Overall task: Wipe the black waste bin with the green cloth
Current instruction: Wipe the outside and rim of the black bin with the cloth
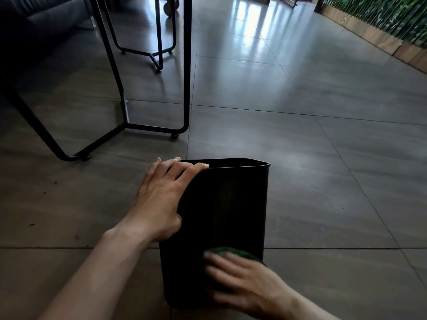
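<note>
- Head view, looking down: a black waste bin lies on its side on the tiled floor, open rim pointing away.
- Left hand rests on the bin's upper left edge, fingers straight and spread, steadying it.
- Right hand presses a green cloth flat against the bin's near end, fingers extended and blurred by motion.
- To wipe well, I judge the left hand should brace firmly while the cloth travels in long overlapping strokes toward the rim.
- Most of the cloth is hidden under the right hand; the bin's underside and inside cannot be seen, and black table legs are cut off above.
</note>
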A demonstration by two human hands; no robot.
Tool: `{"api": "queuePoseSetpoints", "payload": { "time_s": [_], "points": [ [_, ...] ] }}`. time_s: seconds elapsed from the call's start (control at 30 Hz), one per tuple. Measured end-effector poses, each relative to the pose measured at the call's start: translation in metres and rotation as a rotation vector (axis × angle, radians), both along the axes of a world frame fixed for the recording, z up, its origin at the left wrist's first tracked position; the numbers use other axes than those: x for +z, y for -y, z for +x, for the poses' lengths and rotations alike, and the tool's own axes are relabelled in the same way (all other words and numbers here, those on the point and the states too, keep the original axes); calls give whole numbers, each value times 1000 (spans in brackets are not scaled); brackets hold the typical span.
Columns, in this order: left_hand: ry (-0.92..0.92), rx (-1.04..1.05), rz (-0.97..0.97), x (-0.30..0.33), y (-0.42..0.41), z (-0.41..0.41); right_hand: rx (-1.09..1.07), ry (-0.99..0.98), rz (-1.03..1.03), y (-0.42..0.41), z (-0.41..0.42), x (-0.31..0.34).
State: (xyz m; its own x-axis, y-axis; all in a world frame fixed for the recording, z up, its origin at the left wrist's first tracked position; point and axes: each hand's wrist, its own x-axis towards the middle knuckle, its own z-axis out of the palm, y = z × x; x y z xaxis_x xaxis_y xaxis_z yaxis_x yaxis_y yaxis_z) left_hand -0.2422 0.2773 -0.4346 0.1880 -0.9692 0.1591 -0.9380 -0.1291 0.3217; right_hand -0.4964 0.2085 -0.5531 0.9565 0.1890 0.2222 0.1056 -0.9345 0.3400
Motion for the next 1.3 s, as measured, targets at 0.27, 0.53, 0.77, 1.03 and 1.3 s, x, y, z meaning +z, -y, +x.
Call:
{"api": "queuePoseSetpoints", "payload": {
  "time_s": [0.27, 0.53, 0.77, 1.03, 1.3],
  "points": [
    [4, 3, 2, 0, 0, 1, -534, 568, 432, 56, 62, 82],
    [-7, -4, -10, -1, 0, -2, 78, -116, -165, -10, 3, -15],
    [-3, -6, -3, 2, 1, -2, -539, 580, 457, 48, 55, 67],
    [-17, -7, 2, -2, 2, -1, 92, -50, -149, 0, -1, -8],
    [-5, -9, -12, -3, 3, 1, -435, 454, 345, 42, 58, 64]
  ]
}}
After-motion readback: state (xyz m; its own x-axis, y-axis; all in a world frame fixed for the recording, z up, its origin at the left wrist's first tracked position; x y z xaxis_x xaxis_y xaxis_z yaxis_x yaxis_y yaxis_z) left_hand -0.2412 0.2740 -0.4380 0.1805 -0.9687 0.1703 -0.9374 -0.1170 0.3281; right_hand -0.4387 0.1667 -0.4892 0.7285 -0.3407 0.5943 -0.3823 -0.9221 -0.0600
